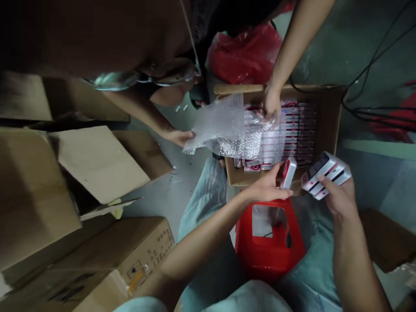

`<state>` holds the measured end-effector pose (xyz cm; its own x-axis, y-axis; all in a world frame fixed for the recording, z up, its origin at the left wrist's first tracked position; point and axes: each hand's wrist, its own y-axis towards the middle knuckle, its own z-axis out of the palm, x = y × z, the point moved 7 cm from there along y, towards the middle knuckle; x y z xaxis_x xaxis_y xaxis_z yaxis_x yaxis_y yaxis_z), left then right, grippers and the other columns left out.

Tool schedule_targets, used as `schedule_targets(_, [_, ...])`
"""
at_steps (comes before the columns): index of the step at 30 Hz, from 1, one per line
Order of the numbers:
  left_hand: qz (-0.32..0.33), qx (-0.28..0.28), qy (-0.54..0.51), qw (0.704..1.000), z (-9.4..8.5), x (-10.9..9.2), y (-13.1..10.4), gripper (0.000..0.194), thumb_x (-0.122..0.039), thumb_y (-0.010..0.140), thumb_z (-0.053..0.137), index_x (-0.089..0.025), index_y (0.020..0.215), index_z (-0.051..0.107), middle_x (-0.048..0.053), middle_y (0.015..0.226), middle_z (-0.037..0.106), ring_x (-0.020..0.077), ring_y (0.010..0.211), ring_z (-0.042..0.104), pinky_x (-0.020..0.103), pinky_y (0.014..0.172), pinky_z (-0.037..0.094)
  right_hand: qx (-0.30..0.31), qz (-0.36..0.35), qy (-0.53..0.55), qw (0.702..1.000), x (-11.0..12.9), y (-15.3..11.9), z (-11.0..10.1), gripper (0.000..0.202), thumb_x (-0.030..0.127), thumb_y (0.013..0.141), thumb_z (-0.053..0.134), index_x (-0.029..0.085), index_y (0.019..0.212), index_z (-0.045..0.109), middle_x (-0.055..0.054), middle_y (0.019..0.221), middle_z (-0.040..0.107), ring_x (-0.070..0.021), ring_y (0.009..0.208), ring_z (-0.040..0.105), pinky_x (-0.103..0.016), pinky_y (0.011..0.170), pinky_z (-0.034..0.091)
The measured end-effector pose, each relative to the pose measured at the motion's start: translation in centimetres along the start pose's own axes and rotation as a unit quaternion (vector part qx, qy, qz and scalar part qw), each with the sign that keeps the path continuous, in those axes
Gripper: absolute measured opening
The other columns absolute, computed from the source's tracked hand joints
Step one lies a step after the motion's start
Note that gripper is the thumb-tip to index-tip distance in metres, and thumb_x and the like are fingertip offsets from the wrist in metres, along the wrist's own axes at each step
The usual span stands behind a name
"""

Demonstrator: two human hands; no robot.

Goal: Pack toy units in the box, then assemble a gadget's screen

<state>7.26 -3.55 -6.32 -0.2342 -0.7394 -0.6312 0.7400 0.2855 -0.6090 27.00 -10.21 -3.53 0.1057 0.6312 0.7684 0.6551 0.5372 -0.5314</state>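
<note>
My left hand [267, 184] pinches one small white-and-red box [289, 173] just over the near edge of an open carton [327, 125]. In my right hand [342, 197], to the right of it, is a stack of several similar small boxes [325, 173], gripped with the thumb across them. Rows of small boxes [299, 134] fill much of the carton. A sheet of bubble wrap [224, 125] lies partly over them. Another person's two hands hold that sheet, one at its left end and one over the carton, and hide part of the rows.
A red plastic stool [269, 264] stands between my knees, below the carton. Cardboard boxes [29, 190] with raised flaps crowd the left side. A red plastic bag [245, 54] lies behind the carton, and black cables [367, 69] run along the right.
</note>
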Motion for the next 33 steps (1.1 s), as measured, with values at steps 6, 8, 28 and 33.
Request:
schedule_targets(6, [0.119, -0.009, -0.013, 0.993, -0.9, -2.6, 1.2, 0.059, -0.050, 0.072, 0.086, -0.018, 0.113, 0.058, 0.007, 0.107, 0.069, 0.0269, 0.106, 0.066, 0.047, 0.100, 0.053, 0.115, 0.047, 0.058, 0.991, -0.1, -0.9, 3.9, 0.073, 0.039, 0.054, 0.093, 0.028, 0.120, 0.065, -0.003, 0.113, 0.074, -0.0260, 0.102, 0.069, -0.043, 0.095, 0.055])
schedule_targets(8, [0.138, -0.039, -0.003, 0.990, -1.2, -2.9, 1.7, 0.070, -0.052, 0.068, 0.089, -0.018, 0.120, 0.056, 0.009, 0.116, 0.068, 0.0295, 0.114, 0.064, 0.049, 0.105, 0.050, 0.132, 0.036, 0.051, 0.989, -0.1, -1.0, 4.5, 0.072, 0.040, 0.056, 0.094, 0.028, 0.120, 0.065, -0.003, 0.113, 0.074, -0.0254, 0.102, 0.069, -0.041, 0.094, 0.055])
schedule_targets(28, [0.069, -0.060, 0.108, 0.990, 0.3, 2.2, 4.7, 0.100, -0.036, 0.054, 0.094, -0.015, 0.136, 0.040, 0.015, 0.131, 0.059, 0.0363, 0.126, 0.058, 0.053, 0.112, 0.045, 0.102, 0.121, 0.025, 0.987, -2.6, -1.1, 4.8, 0.073, 0.039, 0.050, 0.088, 0.025, 0.113, 0.056, -0.003, 0.101, 0.075, -0.0273, 0.092, 0.071, -0.045, 0.089, 0.057])
schedule_targets(33, [0.057, -0.064, 0.101, 0.991, 0.2, 2.6, 4.8, 0.099, -0.034, 0.056, 0.092, -0.013, 0.136, 0.039, 0.012, 0.121, 0.062, 0.0352, 0.122, 0.060, 0.052, 0.110, 0.046, 0.103, 0.128, 0.022, 0.986, -2.6, -0.9, 5.0, 0.073, 0.040, 0.049, 0.088, 0.026, 0.112, 0.055, -0.003, 0.098, 0.074, -0.0276, 0.092, 0.070, -0.045, 0.088, 0.056])
